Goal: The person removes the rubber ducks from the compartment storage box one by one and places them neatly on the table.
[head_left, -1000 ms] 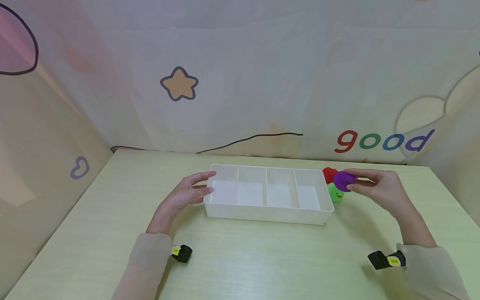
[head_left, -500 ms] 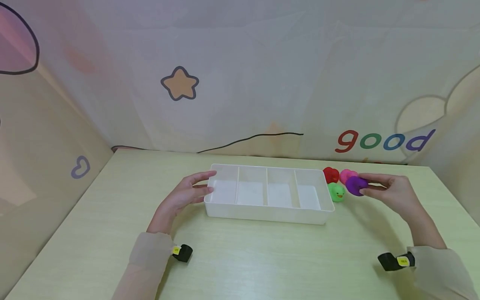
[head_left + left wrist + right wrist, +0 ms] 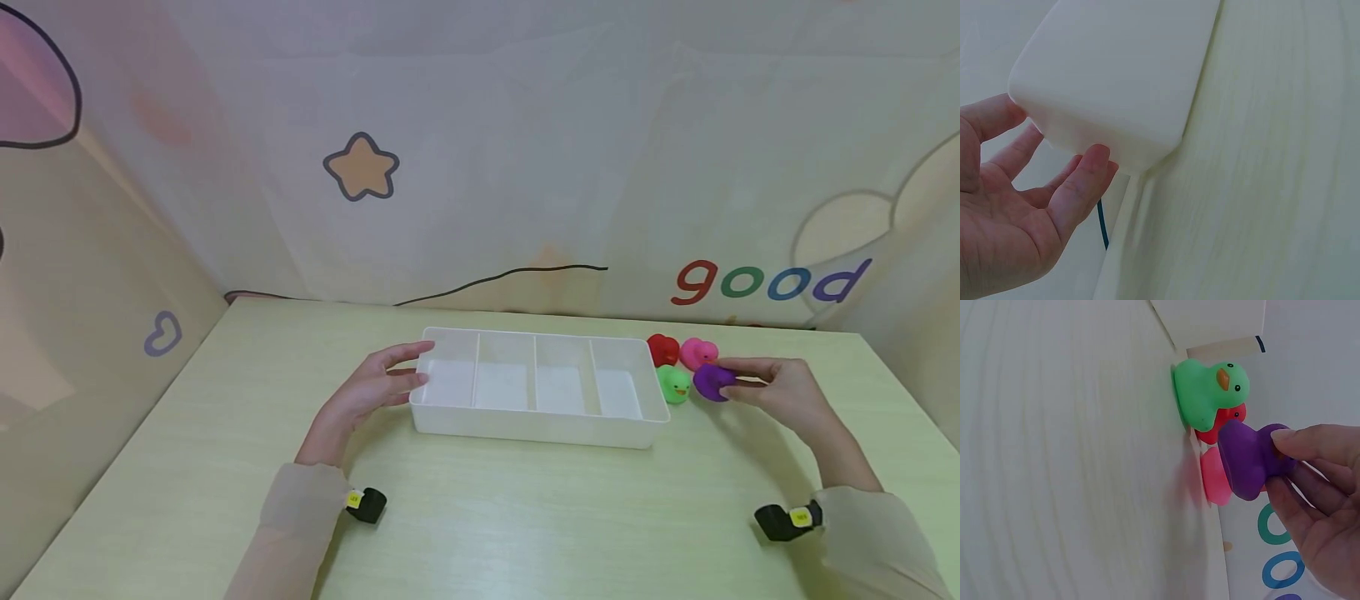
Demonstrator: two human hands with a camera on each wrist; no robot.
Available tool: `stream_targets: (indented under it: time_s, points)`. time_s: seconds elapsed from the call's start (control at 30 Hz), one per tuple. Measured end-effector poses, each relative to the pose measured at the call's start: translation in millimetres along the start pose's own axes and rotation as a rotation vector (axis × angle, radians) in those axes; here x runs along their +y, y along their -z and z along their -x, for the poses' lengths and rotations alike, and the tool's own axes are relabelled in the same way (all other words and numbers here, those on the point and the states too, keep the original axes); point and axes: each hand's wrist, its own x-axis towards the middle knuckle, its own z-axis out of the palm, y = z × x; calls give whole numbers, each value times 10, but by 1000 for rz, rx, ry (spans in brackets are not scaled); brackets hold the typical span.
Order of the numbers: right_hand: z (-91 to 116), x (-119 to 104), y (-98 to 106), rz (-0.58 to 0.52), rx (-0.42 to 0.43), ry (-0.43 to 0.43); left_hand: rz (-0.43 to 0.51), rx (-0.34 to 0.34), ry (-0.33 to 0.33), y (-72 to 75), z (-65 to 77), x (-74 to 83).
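Observation:
A purple rubber duck (image 3: 712, 383) is pinched between the thumb and fingers of my right hand (image 3: 787, 396), low over the table in front of a pink rubber duck (image 3: 697, 353). To its left sits a green rubber duck (image 3: 1200, 394), with a red rubber duck (image 3: 663, 350) behind it. My left hand (image 3: 367, 387) touches the left end of a white four-section tray (image 3: 532, 427). In the left wrist view its thumb (image 3: 1088, 178) lies against the tray's outer end wall, and the other fingers spread toward the far corner. The visible sections hold nothing.
A pale wood-grain table (image 3: 510, 525) carries everything. Behind it hangs a printed backdrop cloth (image 3: 495, 167) with a star and the word "good". The tray's right end stands close beside the red and green ducks.
My right hand has moved right and down with the purple duck, away from the tray, bringing the pink duck into view. The left hand and the tray stay in place.

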Motion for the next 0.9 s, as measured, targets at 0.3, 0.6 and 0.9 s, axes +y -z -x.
stream_targets:
  time_s: [0.3, 0.6, 0.9]
  points:
    - [-18, 16, -32, 71, -32, -13, 2, -1, 1, 3, -11, -8]
    - [-44, 54, -55, 85, -49, -18, 0, -2, -9, 8, -7, -11]
    - [-57, 63, -49, 96, -65, -39, 5, -4, -20, 1, 5, -3]
